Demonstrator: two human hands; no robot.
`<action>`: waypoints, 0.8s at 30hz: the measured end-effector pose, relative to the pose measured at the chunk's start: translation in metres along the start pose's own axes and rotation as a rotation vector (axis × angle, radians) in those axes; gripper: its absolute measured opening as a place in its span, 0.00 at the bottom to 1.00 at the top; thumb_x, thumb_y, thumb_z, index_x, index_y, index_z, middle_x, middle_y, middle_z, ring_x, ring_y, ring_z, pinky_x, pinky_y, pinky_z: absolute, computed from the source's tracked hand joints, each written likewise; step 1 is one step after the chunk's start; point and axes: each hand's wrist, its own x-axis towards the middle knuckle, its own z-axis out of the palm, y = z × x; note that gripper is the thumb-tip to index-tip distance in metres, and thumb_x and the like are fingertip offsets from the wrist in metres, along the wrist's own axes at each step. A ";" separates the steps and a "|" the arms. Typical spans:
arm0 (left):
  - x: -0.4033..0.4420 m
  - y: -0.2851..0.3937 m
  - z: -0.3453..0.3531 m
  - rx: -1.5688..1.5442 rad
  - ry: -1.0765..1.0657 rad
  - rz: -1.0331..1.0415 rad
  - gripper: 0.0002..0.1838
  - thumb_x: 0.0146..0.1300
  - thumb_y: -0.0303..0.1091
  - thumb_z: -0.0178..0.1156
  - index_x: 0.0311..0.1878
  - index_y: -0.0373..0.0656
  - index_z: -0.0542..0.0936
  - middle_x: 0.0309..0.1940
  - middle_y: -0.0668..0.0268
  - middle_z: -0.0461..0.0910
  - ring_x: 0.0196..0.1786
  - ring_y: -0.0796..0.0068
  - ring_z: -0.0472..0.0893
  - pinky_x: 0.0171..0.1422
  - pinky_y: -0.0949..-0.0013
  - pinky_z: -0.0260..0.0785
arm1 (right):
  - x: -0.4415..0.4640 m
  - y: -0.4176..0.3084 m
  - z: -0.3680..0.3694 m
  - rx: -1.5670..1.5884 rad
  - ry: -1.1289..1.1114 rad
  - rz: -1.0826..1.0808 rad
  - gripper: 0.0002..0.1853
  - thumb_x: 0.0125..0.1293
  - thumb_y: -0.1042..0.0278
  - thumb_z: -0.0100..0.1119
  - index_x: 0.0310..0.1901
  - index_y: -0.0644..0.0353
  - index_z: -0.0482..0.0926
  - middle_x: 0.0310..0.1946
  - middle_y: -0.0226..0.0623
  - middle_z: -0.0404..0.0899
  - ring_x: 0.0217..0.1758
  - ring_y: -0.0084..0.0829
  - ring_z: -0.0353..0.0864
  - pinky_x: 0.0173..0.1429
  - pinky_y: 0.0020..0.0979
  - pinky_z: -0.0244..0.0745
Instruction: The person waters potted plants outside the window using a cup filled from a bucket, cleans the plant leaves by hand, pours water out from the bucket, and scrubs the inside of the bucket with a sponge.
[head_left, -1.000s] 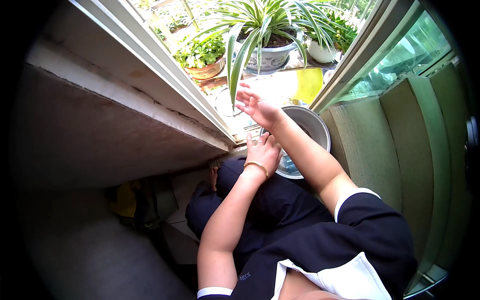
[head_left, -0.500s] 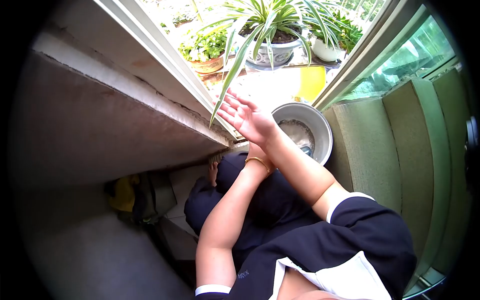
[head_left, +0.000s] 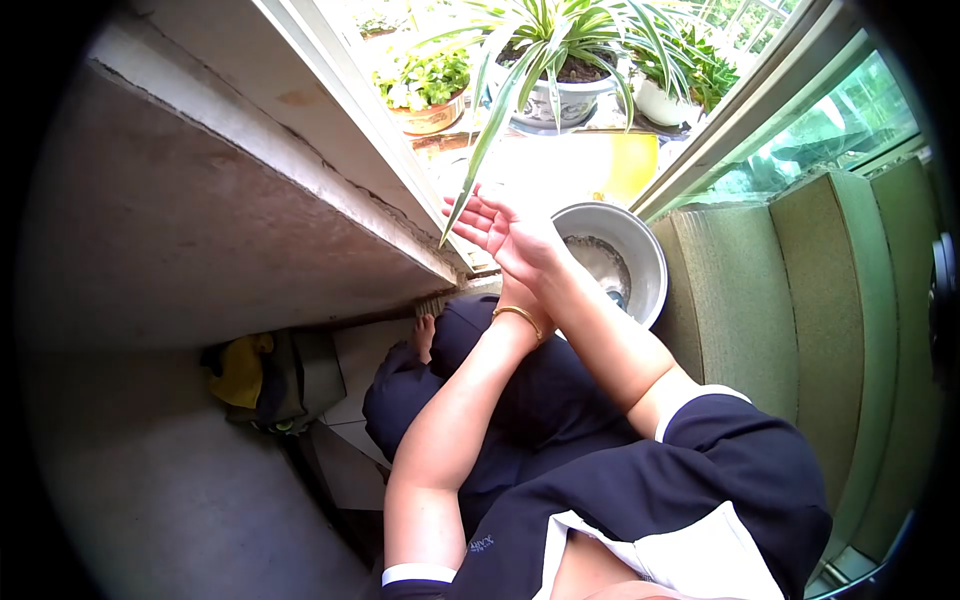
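Observation:
My right hand (head_left: 508, 232) is spread, palm up, beneath the tip of a long striped leaf (head_left: 482, 150); whether skin and leaf touch I cannot tell. Nothing lies on its palm. Under the right wrist is my left hand (head_left: 522, 298), with a gold bangle (head_left: 518, 316) at its wrist; its fingers are hidden behind the right forearm. The leaf hangs from a spider plant in a grey-white patterned pot (head_left: 556, 102). Just right of the right forearm stands a round grey metal basin (head_left: 648, 262) with cloudy contents and something dark blue, partly covered by the arm.
A low leafy plant in a terracotta pot (head_left: 432, 117), a white pot (head_left: 664, 103) and a yellow item (head_left: 632, 165) stand beyond the window frame (head_left: 345, 95). Green ridged panels (head_left: 740, 300) rise at right. A yellow and dark bag (head_left: 262, 380) lies at lower left, near a bare foot (head_left: 424, 337).
My right hand has moved down and left, and its palm has opened upward beneath the leaf. My left hand has slid under the right wrist. The view has shifted slightly.

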 end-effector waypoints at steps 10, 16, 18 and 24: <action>0.006 0.001 0.006 0.592 -0.309 0.004 0.27 0.69 0.48 0.38 0.67 0.45 0.61 0.70 0.58 0.57 0.72 0.59 0.52 0.74 0.48 0.37 | 0.005 0.008 -0.019 -0.299 0.299 -0.045 0.13 0.64 0.66 0.59 0.45 0.67 0.74 0.35 0.43 0.80 0.39 0.33 0.82 0.46 0.35 0.82; 0.001 -0.007 0.023 0.481 -0.326 -0.011 0.27 0.69 0.48 0.37 0.68 0.47 0.60 0.69 0.60 0.58 0.72 0.59 0.53 0.73 0.48 0.36 | -0.001 0.007 -0.009 -0.386 0.248 -0.067 0.13 0.64 0.74 0.55 0.48 0.71 0.73 0.38 0.47 0.81 0.41 0.35 0.83 0.50 0.34 0.81; 0.000 -0.005 0.021 0.506 -0.311 -0.005 0.27 0.69 0.47 0.37 0.68 0.47 0.60 0.69 0.60 0.58 0.71 0.59 0.53 0.73 0.49 0.36 | -0.002 0.007 -0.009 -0.360 0.245 -0.076 0.14 0.64 0.75 0.54 0.49 0.72 0.73 0.40 0.48 0.80 0.43 0.36 0.83 0.52 0.35 0.80; 0.002 0.004 0.004 0.547 -0.389 0.028 0.26 0.70 0.46 0.37 0.68 0.48 0.59 0.69 0.61 0.59 0.71 0.60 0.54 0.73 0.50 0.36 | -0.004 0.008 -0.010 -0.380 0.202 -0.078 0.17 0.63 0.80 0.49 0.54 0.74 0.70 0.45 0.54 0.78 0.47 0.40 0.82 0.54 0.37 0.79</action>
